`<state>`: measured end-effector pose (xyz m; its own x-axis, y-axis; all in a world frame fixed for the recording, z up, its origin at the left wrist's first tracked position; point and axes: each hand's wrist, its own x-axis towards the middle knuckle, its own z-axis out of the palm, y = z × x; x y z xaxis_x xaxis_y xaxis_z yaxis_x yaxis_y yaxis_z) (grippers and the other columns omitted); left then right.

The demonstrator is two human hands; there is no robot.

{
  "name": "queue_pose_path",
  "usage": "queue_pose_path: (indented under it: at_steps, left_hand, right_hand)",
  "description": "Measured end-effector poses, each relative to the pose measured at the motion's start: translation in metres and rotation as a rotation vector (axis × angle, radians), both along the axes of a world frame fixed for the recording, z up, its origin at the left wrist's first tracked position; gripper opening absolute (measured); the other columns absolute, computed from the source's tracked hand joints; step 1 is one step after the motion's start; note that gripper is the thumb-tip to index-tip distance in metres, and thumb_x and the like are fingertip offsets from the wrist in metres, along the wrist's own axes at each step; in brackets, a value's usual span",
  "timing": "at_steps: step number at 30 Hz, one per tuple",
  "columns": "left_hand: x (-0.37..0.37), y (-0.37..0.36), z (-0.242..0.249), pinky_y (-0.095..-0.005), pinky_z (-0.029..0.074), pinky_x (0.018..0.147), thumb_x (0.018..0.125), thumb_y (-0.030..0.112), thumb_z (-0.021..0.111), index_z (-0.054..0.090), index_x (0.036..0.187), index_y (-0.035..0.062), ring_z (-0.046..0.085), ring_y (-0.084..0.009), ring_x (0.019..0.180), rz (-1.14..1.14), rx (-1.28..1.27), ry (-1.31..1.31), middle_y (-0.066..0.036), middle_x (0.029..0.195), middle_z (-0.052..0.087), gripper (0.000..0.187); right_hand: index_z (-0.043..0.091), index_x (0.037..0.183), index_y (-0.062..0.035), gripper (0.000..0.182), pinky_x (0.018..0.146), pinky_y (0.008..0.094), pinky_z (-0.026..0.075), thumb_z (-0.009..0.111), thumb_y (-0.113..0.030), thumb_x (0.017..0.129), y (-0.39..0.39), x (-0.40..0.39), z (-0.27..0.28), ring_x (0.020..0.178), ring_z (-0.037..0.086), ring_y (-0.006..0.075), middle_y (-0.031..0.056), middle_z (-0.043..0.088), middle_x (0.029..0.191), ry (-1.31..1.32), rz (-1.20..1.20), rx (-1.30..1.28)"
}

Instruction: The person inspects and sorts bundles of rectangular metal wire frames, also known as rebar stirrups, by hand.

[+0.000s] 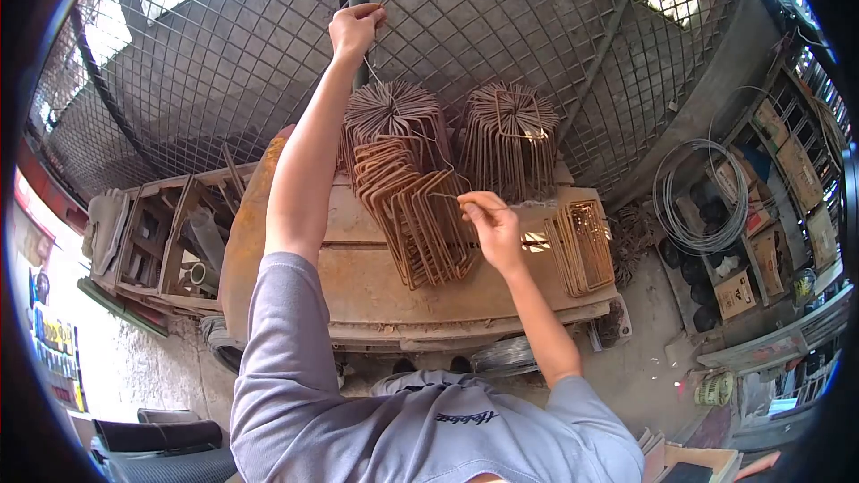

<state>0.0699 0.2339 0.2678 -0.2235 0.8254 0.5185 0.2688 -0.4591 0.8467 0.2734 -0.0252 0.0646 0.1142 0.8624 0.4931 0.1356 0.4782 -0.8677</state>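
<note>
My left hand (pixel 355 31) is raised high in front of the mesh, its fingers pinched on a thin wire. That wire (pixel 451 165) runs down past the bundles of metal stirrups toward my right hand (pixel 492 228), which pinches it beside the front bundle. Bent rusty stirrups (pixel 420 215) lean together in a row on the wooden table. Behind them stands a round bundle of square stirrups (pixel 394 107), fanned out at the top. A similar round bundle (pixel 512 116) stands to its right.
A smaller stack of rectangular stirrups (pixel 582 249) rests at the right end of the table (pixel 358 277). Metal mesh (pixel 242 63) rises behind. A coil of wire (pixel 702 197) and boxes (pixel 736 293) are at right; a wooden shelf (pixel 152 233) stands left.
</note>
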Motion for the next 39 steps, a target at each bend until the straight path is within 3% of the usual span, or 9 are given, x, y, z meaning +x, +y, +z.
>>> queue_pose_path:
  at_steps: [3,7,14,18,27,29,33,35,39]
  left_hand:
    - [-0.004,0.004,-0.005,-0.0284,0.055,0.081,0.085,0.017,0.076,0.079,0.105,0.0058,0.073,-0.0147,0.085,0.043,0.011,0.065,-0.008,0.094,0.078,0.023]
    - [-0.010,0.003,-0.003,-0.0305,0.055,0.084,0.085,0.021,0.076,0.078,0.104,0.0055,0.073,-0.0177,0.091,0.008,0.055,0.211,-0.009,0.096,0.078,0.026]
    - [-0.019,-0.025,0.001,-0.0291,0.055,0.076,0.085,0.017,0.072,0.073,0.112,0.0018,0.072,-0.0154,0.079,-0.209,0.009,0.310,-0.011,0.095,0.077,0.031]
    - [-0.028,-0.033,-0.013,-0.0280,0.055,0.072,0.086,0.016,0.072,0.071,0.115,-0.0004,0.069,-0.0131,0.073,-0.325,-0.001,0.321,-0.009,0.093,0.075,0.033]
    - [-0.056,-0.067,-0.044,-0.0265,0.054,0.078,0.093,0.011,0.067,0.069,0.115,-0.0010,0.067,-0.0116,0.087,-0.480,-0.072,0.251,-0.007,0.100,0.073,0.025]
    - [-0.062,-0.073,-0.051,-0.0293,0.054,0.085,0.096,0.017,0.065,0.066,0.121,-0.0018,0.068,-0.0162,0.097,-0.519,-0.106,0.246,-0.011,0.111,0.071,0.032]
    - [-0.064,-0.087,-0.053,-0.0278,0.055,0.082,0.094,0.012,0.067,0.068,0.119,0.0005,0.067,-0.0130,0.090,-0.542,-0.099,0.201,-0.008,0.105,0.072,0.027]
    - [-0.063,-0.096,-0.051,-0.0307,0.053,0.090,0.096,0.017,0.065,0.065,0.125,0.0025,0.067,-0.0171,0.101,-0.517,-0.125,0.316,-0.010,0.113,0.071,0.032]
    - [-0.057,-0.110,-0.057,-0.0311,0.052,0.092,0.096,0.017,0.065,0.066,0.124,0.0041,0.067,-0.0172,0.102,-0.528,-0.099,0.324,-0.009,0.114,0.070,0.031]
  right_hand:
    - [0.071,0.109,0.0003,0.015,0.080,0.0257,0.055,0.061,-0.007,0.100,0.003,-0.003,-0.021,0.093,0.065,0.0112,0.0044,0.068,0.110,0.032,0.028,-0.073]
    - [0.070,0.111,0.0000,0.017,0.078,0.0252,0.055,0.061,-0.009,0.101,0.008,-0.009,-0.030,0.088,0.067,0.0110,0.0047,0.071,0.101,0.176,0.063,-0.109]
    - [0.068,0.116,-0.0018,0.020,0.077,0.0257,0.055,0.059,-0.013,0.102,0.012,-0.001,-0.025,0.090,0.066,0.0104,0.0051,0.072,0.101,0.242,0.132,-0.205]
    - [0.066,0.117,-0.0011,0.020,0.077,0.0276,0.056,0.058,-0.013,0.103,0.012,-0.002,-0.022,0.089,0.067,0.0130,0.0064,0.071,0.101,0.204,0.141,-0.263]
    - [0.070,0.115,-0.0056,0.020,0.072,0.0247,0.052,0.060,-0.015,0.101,0.016,-0.002,-0.031,0.084,0.064,0.0089,0.0021,0.071,0.097,0.047,0.132,-0.333]
    - [0.071,0.114,-0.0057,0.019,0.072,0.0255,0.052,0.061,-0.015,0.100,0.017,-0.002,-0.037,0.083,0.064,0.0089,0.0019,0.072,0.096,0.038,0.126,-0.372]
    - [0.070,0.114,-0.0048,0.020,0.073,0.0267,0.053,0.063,-0.015,0.098,0.012,-0.007,-0.029,0.083,0.065,0.0091,0.0015,0.072,0.095,-0.067,0.103,-0.386]
    - [0.070,0.116,-0.0041,0.022,0.074,0.0277,0.053,0.065,-0.014,0.096,0.008,-0.009,-0.023,0.082,0.065,0.0097,0.0023,0.072,0.096,-0.153,0.096,-0.379]
    - [0.069,0.117,-0.0039,0.024,0.073,0.0279,0.052,0.066,-0.012,0.095,0.007,-0.010,-0.034,0.080,0.064,0.0098,0.0029,0.071,0.096,-0.173,0.092,-0.225]
